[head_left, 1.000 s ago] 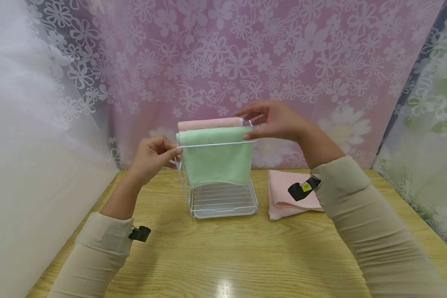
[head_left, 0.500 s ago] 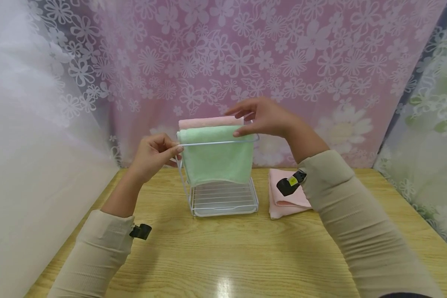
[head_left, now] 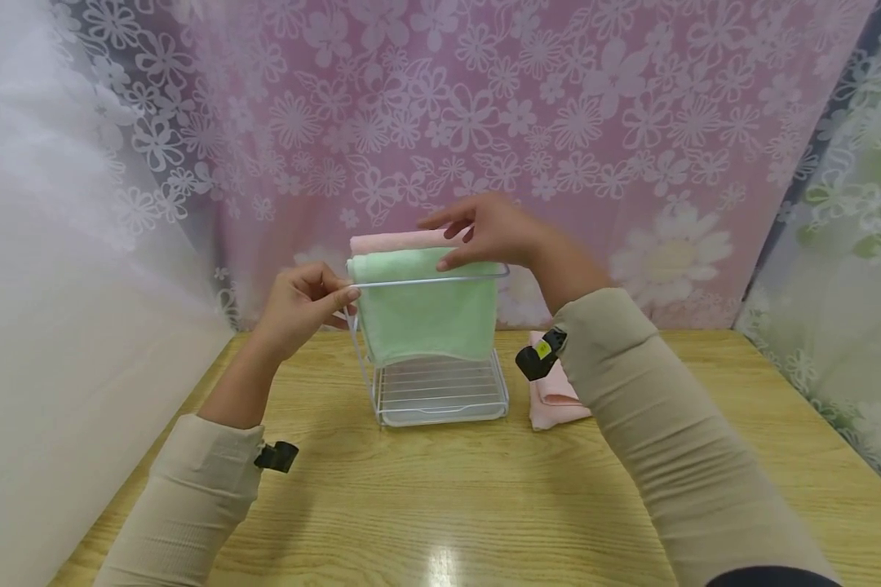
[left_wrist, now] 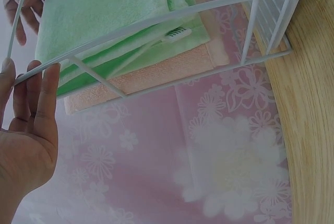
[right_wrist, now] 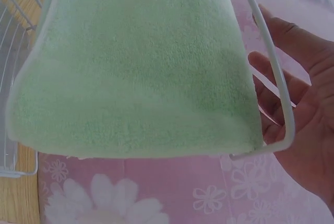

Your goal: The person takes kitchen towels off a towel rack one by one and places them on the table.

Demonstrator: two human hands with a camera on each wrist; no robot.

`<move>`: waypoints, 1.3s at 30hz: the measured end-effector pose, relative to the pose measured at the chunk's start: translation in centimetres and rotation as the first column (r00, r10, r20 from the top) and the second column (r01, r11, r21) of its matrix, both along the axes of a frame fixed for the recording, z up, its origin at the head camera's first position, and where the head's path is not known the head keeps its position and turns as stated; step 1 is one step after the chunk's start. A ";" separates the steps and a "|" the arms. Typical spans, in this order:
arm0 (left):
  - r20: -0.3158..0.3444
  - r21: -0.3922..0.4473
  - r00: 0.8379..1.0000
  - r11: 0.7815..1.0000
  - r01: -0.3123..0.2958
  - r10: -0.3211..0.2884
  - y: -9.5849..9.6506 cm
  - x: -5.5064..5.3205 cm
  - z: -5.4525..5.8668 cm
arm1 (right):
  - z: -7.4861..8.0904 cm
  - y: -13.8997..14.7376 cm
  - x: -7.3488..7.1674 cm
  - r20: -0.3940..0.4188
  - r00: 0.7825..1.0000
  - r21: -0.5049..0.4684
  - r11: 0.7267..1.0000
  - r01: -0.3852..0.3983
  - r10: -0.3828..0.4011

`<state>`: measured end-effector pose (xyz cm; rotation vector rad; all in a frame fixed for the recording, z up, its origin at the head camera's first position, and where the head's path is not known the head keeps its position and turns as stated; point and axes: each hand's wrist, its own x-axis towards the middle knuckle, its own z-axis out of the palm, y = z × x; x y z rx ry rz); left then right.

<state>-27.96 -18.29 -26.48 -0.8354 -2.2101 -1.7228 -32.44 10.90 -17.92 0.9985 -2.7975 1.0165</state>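
Observation:
A white wire rack (head_left: 440, 410) stands on the table, with a folded green towel (head_left: 426, 318) draped over its upper part. Behind it hangs a folded pink towel (head_left: 404, 241). My left hand (head_left: 301, 306) pinches the rack's upper left corner; in the left wrist view its thumb and fingers close round the white wire. Over the top right of the green towel lies my right hand (head_left: 495, 232), thumb at the towel's near side and fingers reaching above the pink one. The right wrist view shows that hand (right_wrist: 308, 93) with fingers loosely bent beside the towel's top edge.
Another folded pink towel (head_left: 554, 399) lies on the wooden table (head_left: 426, 505), right of the rack, partly hidden by my right sleeve. A pink flowered curtain (head_left: 558, 106) hangs behind, and a pale sheet (head_left: 95, 285) borders the left.
My right hand has slid left along the top of the green towel, from the rack's right corner. My left hand keeps its grip, and the rack stays where it was.

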 end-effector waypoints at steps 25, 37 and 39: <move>-0.004 0.022 1.000 1.000 0.007 -0.007 0.1 0.0 -0.1 | -0.8 -1.8 -1.3 0.050 0.998 0.002 0.999 -0.038 0.038; -0.007 0.011 1.000 1.000 0.010 -0.010 0.1 0.0 -0.2 | -1.1 -2.0 -1.4 0.034 0.999 -0.003 1.000 -0.027 0.027; -0.006 0.016 1.000 1.000 0.010 -0.010 0.0 0.0 -0.2 | -1.1 -2.0 -1.4 0.022 1.000 -0.018 1.000 -0.013 0.014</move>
